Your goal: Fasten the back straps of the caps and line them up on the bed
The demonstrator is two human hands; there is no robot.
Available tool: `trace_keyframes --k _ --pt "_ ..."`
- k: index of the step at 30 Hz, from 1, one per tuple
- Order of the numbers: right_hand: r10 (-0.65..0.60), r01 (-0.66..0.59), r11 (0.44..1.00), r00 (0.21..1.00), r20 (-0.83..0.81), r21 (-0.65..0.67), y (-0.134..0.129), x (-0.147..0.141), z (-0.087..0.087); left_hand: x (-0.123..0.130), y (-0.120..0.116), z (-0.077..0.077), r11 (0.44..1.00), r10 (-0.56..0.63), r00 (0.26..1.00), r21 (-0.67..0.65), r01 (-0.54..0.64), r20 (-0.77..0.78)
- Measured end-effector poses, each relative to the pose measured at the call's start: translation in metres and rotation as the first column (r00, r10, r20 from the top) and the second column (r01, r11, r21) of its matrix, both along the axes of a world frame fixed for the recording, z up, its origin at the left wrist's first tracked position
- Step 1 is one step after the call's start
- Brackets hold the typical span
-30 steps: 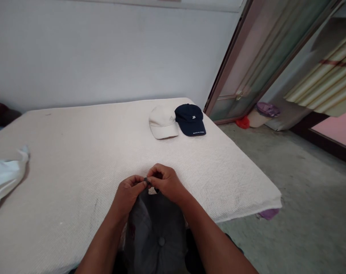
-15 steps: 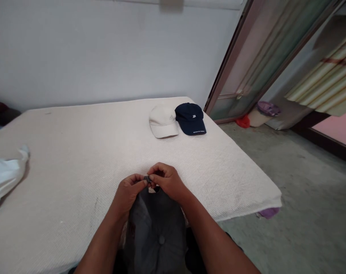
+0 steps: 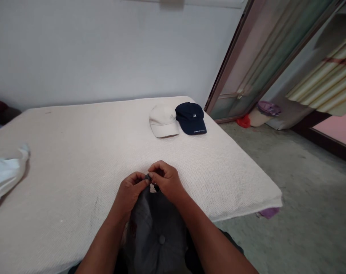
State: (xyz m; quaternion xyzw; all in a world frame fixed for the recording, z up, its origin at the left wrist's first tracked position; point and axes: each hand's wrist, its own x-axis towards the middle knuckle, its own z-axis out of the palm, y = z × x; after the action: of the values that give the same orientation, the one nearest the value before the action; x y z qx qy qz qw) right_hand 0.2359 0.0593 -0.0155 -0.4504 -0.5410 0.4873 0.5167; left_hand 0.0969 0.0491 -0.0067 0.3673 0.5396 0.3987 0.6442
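A dark grey cap (image 3: 161, 228) is held over the near edge of the bed, its crown button turned up toward me. Both hands meet at the cap's back strap (image 3: 148, 177), above the small opening at its rear. My left hand (image 3: 132, 188) pinches the strap between thumb and fingers from the left. From the right, my right hand (image 3: 167, 179) pinches the same strap, its thumb and fingertip close to the left thumb. The fingers partly hide the strap, and the cap's brim is out of sight.
A beige cap (image 3: 164, 121) and a navy cap (image 3: 191, 118) lie side by side toward the far edge of the white-covered bed (image 3: 84, 152). White cloth or plastic (image 3: 8, 171) lies at the left. A bin (image 3: 260, 114) stands on the floor beyond the right side.
Both hands have shifted very slightly upward with the strap still pinched between them. The beige and navy caps have not moved.
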Motion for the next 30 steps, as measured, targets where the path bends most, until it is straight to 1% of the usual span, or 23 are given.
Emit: trace_keyframes --k 2,4,9,13,17,19,21,25,27,30 --pt "-0.015 0.015 1.000 1.000 0.008 0.012 0.000 -0.001 0.001 0.000 0.000 0.000 1.000 0.010 0.999 0.004 -0.010 -0.031" --pt "-0.021 0.021 1.000 1.000 -0.019 0.004 0.000 -0.003 0.001 0.000 -0.001 0.001 1.000 0.027 0.998 0.009 -0.027 -0.054" --pt "-0.009 0.001 0.998 0.993 -0.119 -0.065 0.002 -0.005 0.001 0.002 -0.002 0.004 0.999 0.052 0.998 0.016 -0.052 -0.035" --pt "0.069 -0.094 0.988 0.980 -0.189 -0.124 0.002 0.000 0.002 0.002 -0.001 0.005 0.998 0.057 0.997 0.009 -0.057 -0.045" --pt "0.158 -0.230 0.956 0.928 -0.337 -0.184 0.003 0.007 0.005 0.000 -0.002 0.004 0.998 0.066 0.994 0.006 -0.065 -0.086" --pt "0.174 -0.263 0.946 0.906 -0.386 -0.191 0.003 0.010 0.005 -0.001 -0.003 0.004 0.998 0.070 0.993 0.007 -0.070 -0.095" --pt "0.175 -0.267 0.946 0.899 -0.402 -0.186 0.002 0.011 0.006 -0.001 -0.004 0.005 0.998 0.064 0.996 0.003 -0.064 -0.067" --pt "0.161 -0.257 0.948 0.896 -0.414 -0.186 0.002 0.013 0.007 -0.002 -0.006 0.006 0.999 0.032 0.998 -0.004 -0.032 0.052" --pt "0.164 -0.255 0.949 0.901 -0.402 -0.186 0.002 0.013 0.007 -0.002 -0.006 0.007 1.000 0.021 0.996 -0.006 -0.021 0.088" --pt "0.188 -0.270 0.944 0.912 -0.365 -0.190 0.001 0.015 0.009 -0.001 -0.007 0.008 0.999 0.045 0.993 -0.011 -0.044 0.110"
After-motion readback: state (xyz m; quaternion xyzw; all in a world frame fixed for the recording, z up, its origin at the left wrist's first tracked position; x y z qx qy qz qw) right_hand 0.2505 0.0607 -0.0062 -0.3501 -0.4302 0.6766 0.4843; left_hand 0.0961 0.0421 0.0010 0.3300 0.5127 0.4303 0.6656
